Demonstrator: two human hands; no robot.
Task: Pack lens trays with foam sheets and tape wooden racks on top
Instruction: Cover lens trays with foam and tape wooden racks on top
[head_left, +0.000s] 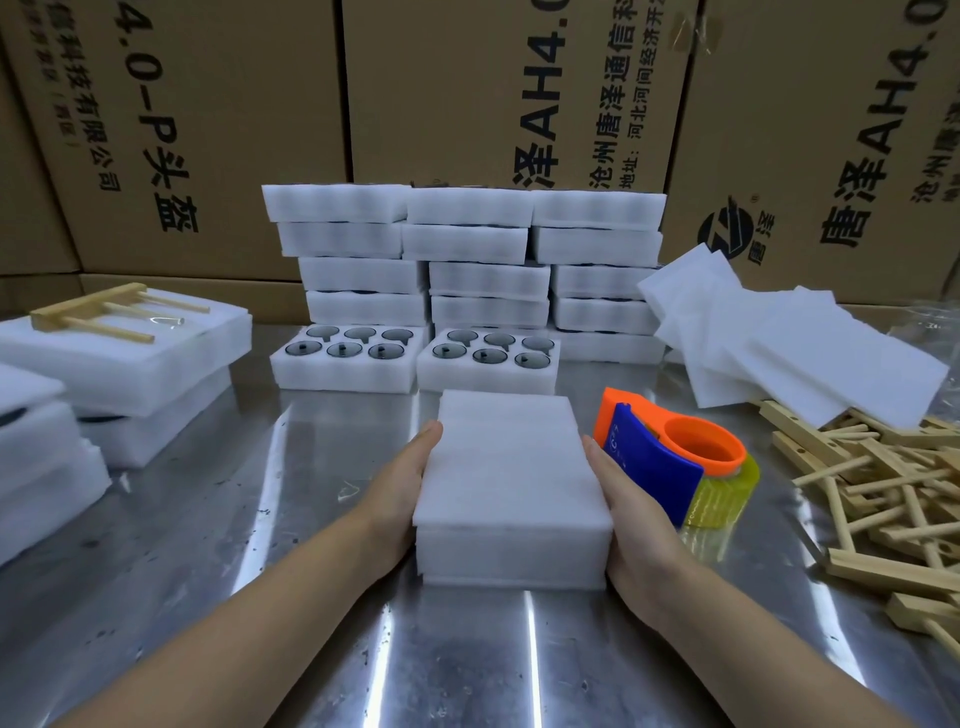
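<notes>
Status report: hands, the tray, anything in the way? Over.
Left hand and right hand open, flat against sides of the foam-covered tray. No rack taped on yet. Tape dispenser close by the right hand; rack pile further right.

Foam-topped tray (511, 478) between left hand (402, 486) and right hand (626, 504) on steel table (249, 545), tape dispenser (670, 462) nearby

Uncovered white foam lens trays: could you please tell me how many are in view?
2: the left tray and the right tray sit side by side, before the white foam stacks. More may be hidden.
</notes>
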